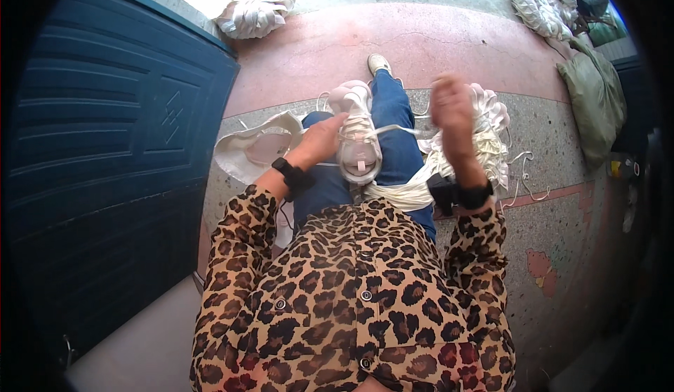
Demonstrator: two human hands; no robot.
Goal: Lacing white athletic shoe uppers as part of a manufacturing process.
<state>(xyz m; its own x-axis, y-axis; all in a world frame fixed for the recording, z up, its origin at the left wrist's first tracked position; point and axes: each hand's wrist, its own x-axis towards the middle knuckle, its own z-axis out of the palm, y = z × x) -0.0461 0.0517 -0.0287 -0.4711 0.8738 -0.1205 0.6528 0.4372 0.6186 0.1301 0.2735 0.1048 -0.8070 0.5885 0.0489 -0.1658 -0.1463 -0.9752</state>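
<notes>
A white and pale pink sneaker (361, 155) rests on my lap between my thighs, with lacing across its upper. My left hand (323, 139) is closed on the sneaker's left side, fingers at the lacing. A white shoelace (397, 131) stretches from the sneaker toward my right hand (453, 108), which is raised to the right with curled fingers. That hand is slightly blurred, and the lace's end at it is hidden. Over my right thigh lies a thick bundle of white laces (406, 192).
Right of my leg is a pile of white and pink shoes (490, 115) with loose laces. To the left, an open white bag (235, 155) holds something pink. A dark blue door (126, 111) stands at left; a greenish sack (593, 104) is at far right. White bundles (256, 14) lie farther off.
</notes>
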